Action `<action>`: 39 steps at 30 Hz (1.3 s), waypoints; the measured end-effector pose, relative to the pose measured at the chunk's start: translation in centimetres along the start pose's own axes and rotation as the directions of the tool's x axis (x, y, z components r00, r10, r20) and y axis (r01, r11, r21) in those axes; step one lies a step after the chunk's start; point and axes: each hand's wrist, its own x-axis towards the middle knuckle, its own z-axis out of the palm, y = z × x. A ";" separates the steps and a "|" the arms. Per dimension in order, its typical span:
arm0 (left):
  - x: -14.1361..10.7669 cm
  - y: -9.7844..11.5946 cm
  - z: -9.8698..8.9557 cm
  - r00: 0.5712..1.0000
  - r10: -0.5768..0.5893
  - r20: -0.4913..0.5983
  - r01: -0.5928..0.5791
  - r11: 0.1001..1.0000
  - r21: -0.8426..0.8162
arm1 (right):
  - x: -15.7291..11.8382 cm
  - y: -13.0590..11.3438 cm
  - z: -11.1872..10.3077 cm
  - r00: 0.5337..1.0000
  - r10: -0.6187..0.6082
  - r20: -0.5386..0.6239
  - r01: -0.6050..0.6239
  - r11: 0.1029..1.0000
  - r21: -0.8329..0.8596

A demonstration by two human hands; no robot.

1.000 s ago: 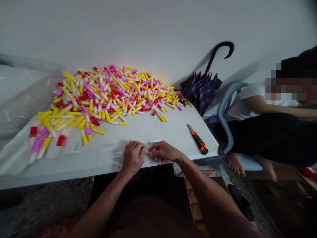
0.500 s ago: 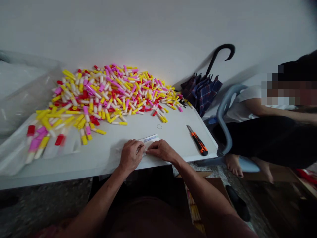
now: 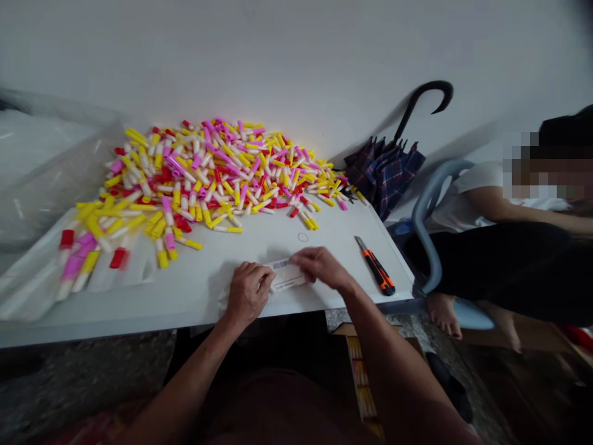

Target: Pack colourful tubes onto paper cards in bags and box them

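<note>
A flat white packet with blue print (image 3: 288, 276) lies near the front edge of the white table (image 3: 194, 303). My left hand (image 3: 250, 289) is closed on the packet's left end, thumb and fingers pinched together. Over its right end is my right hand (image 3: 319, 267), fingertips bent together and slightly blurred; whether they grip the packet is unclear. Behind my hands spreads a large pile of small tubes (image 3: 217, 173) in white with yellow, pink and red ends. An orange and black cutter knife (image 3: 377, 269) rests right of my hands, its blade out.
Clear plastic bags (image 3: 41, 272) lie at the left, one with several tubes. A folded plaid umbrella (image 3: 384, 173) leans on the wall behind the table's right end. A person (image 3: 500, 266) sits at the right beside a blue-grey chair (image 3: 428, 241). Below stands an open box (image 3: 365, 389) of tubes.
My right hand has moved right and a little up, away from my left hand, uncovering more of the packet. The view has shifted slightly.
</note>
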 end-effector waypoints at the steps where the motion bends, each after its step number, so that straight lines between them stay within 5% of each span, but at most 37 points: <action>1: 0.0 -0.1 0.0 1.000 -0.002 -0.004 0.002 1.000 -0.006 | 0.9 -0.2 -1.2 0.976 -0.035 -0.215 0.013 0.995 -0.100; 3: 0.0 -0.1 0.1 1.000 -0.005 -0.014 0.005 1.000 -0.010 | 3.1 -0.3 -3.5 0.865 -0.098 -0.492 -0.095 0.931 -0.352; 5: 0.0 -0.2 0.1 0.999 -0.008 -0.032 0.008 1.000 -0.009 | 5.3 0.0 -5.0 0.811 -0.106 -0.576 -0.253 0.824 -0.508; 8: -0.1 -0.1 0.1 0.999 -0.011 -0.038 0.010 1.000 -0.024 | 7.8 0.7 -5.3 0.820 -0.058 -0.569 -0.359 0.721 -0.592; 14: -0.1 -0.2 0.2 0.999 -0.009 -0.037 0.008 1.000 -0.028 | 7.5 1.5 -3.8 0.823 -0.078 -0.563 -0.343 0.722 -0.601; 18: -0.1 -0.3 0.3 0.999 -0.010 -0.048 0.008 0.999 -0.037 | 4.6 2.0 -4.5 0.849 -0.099 -0.519 -0.186 0.863 -0.470; 21: -0.1 -0.4 0.3 0.999 -0.014 -0.045 0.012 0.999 -0.048 | 1.9 3.0 -5.5 0.887 -0.080 -0.454 0.009 0.988 -0.156; 24: -0.1 -0.4 0.2 0.999 -0.009 -0.039 0.007 0.999 -0.052 | -0.6 3.6 -6.7 0.906 -0.079 -0.416 0.169 0.968 0.183; 27: 0.0 -0.3 0.1 0.999 -0.005 -0.035 0.003 0.999 -0.046 | -2.1 3.1 -7.3 0.901 -0.089 -0.425 0.209 0.946 0.246; 34: 0.0 -0.2 0.1 0.999 0.009 -0.034 -0.011 0.999 -0.048 | 0.3 1.3 -3.2 0.964 -0.174 -0.201 0.194 0.978 0.084; 39: 0.0 -0.1 0.1 0.999 0.008 -0.033 -0.010 0.999 -0.045 | 1.9 1.5 1.2 0.960 -0.218 -0.177 0.198 0.973 -0.122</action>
